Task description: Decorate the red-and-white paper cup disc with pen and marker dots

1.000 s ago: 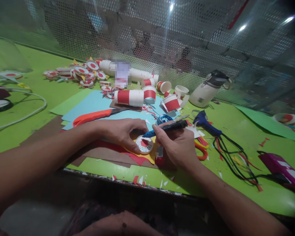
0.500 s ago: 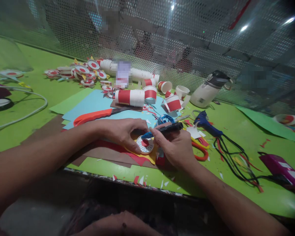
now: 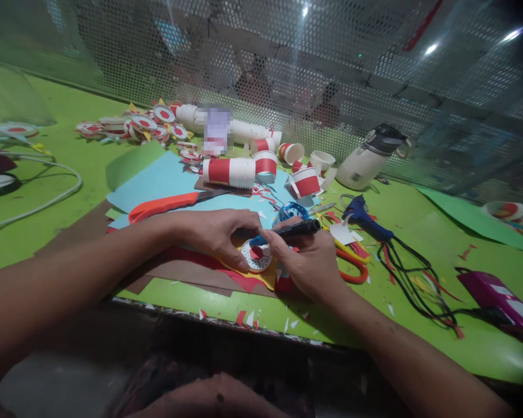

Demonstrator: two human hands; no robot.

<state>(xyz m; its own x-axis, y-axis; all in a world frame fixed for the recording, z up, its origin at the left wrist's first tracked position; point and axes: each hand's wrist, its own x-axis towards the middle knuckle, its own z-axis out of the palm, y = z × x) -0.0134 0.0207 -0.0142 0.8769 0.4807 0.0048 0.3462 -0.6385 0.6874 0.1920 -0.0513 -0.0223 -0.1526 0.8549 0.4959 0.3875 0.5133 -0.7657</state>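
Note:
My left hand (image 3: 220,235) grips the edge of a round white paper disc (image 3: 256,264) with a red centre and small blue dots, thumb and fingers curved around its left side. In my right hand (image 3: 309,252) is a marker (image 3: 296,229) with a black end and a blue front part, its tip over the top of the disc. Beneath the disc lie yellow paper (image 3: 265,280) and brown sheets (image 3: 178,270). Just behind the marker sits a roll of blue patterned tape (image 3: 290,212). Scissors with orange and yellow handles (image 3: 353,267) lie right of my right hand.
An orange-handled knife (image 3: 163,206) rests on light blue paper (image 3: 143,177). Further back are stacked paper cups (image 3: 229,173), a pile of decorated discs (image 3: 143,123) and a tilted bottle (image 3: 368,157). A blue glue gun (image 3: 368,219) with black cord and a purple device (image 3: 499,296) lie right.
The marker and my right hand have shifted very slightly over the disc. My left hand keeps its hold, and the whole view has moved a little.

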